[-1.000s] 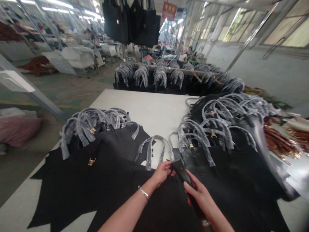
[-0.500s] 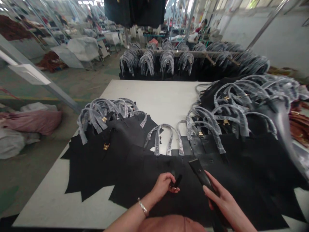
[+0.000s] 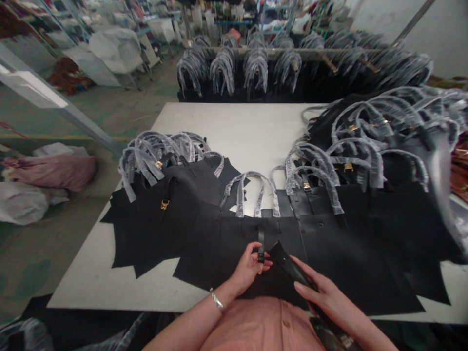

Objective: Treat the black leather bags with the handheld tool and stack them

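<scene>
Black bag panel (image 3: 236, 239) lies flat on the near middle part of the desk (image 3: 234, 122), and its clear-wrapped handle (image 3: 260, 187) reaches beyond the far edge of the panel. Starting from the left, a whitish sack (image 3: 22, 202) and a pink sack (image 3: 69, 170) rest on the floor. On the left side of the desk there is a pile of similar black pieces (image 3: 149, 239), with a gold clasp (image 3: 165, 204) on the top. Next comes the left hand (image 3: 244, 268), which wears a silver bracelet (image 3: 216, 299) at the wrist. Its fingers are closed on a short black strap (image 3: 261, 239), over the upper part of the panel. Near it, the right hand (image 3: 318, 285) grips a long black object (image 3: 287, 263), with the wide end toward the strap; I cannot tell exactly what this object is. Further right, more black pieces (image 3: 369, 234) overlap on the desk, with wrapped handles behind them. At the right border, some brown material (image 3: 459, 170) is partly visible.
</scene>
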Demonstrator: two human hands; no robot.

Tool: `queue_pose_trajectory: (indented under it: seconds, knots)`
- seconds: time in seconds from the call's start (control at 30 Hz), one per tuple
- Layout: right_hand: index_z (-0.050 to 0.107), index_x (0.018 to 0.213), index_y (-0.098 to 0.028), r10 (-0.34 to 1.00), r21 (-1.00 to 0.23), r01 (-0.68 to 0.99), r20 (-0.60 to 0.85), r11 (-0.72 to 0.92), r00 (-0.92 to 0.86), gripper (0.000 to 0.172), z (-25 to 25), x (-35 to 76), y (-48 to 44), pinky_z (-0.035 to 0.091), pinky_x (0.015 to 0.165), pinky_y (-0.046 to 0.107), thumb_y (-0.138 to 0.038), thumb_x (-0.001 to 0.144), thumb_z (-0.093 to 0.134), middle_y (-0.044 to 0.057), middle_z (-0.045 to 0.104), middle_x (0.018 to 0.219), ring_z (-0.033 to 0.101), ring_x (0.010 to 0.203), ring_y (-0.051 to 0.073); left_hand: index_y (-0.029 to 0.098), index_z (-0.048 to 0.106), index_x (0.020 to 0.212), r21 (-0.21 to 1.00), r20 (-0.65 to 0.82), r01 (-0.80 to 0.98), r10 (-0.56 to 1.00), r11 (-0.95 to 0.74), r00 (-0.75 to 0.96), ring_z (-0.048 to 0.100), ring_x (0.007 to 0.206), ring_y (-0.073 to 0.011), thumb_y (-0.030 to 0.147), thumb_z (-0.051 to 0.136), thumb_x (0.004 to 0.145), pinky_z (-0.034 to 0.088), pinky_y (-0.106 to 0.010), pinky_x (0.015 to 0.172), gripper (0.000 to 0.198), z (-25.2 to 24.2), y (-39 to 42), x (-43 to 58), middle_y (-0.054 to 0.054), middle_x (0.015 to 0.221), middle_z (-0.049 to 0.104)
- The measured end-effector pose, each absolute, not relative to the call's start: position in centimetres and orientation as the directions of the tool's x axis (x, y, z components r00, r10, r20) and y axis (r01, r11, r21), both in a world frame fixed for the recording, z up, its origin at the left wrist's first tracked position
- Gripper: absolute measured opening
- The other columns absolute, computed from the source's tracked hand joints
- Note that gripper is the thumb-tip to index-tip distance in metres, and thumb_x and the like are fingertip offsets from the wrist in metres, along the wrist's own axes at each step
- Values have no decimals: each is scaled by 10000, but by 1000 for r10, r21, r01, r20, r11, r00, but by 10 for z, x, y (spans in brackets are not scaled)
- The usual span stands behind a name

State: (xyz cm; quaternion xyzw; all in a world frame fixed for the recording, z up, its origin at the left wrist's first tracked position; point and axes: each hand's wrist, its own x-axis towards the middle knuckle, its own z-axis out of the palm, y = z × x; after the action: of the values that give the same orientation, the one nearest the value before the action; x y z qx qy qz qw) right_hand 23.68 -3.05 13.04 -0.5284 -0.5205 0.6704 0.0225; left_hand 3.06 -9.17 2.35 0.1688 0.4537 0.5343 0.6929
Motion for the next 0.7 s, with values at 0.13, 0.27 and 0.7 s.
queue_pose_trajectory:
  seconds: [0.13,0.27,0.7]
  knots:
    - [509,1388,-241,542,-701,503,-712,-505,-447,737,128,237,-32,431,476,234,-508,727,696,-20,598,619,524,484,130,231,403,1160,750,-431,-537,901,386,45,607,757,-123,305,769,673,373,-209,620,613,26,-88,31,-52,1020,668]
    - [452,1422,-215,498,-693,440,-719,-571,-484,779,124,227,-30,398,439,219,-511,738,680,-41,552,618,497,450,102,224,406,1177,802,-388,-475,920,362,45,589,704,-108,202,683,705,355,-194,580,547,25,-85,32,-19,929,669]
    - [263,1491,-207,679,-734,418,-668,-534,-305,908,109,238,-10,399,422,251,-610,762,626,-65,550,591,498,402,118,111,566,1100,512,-207,680,843,525,-496,522,1094,-288,83,539,733,409,-380,966,370,16,1,-53,-172,1154,550]
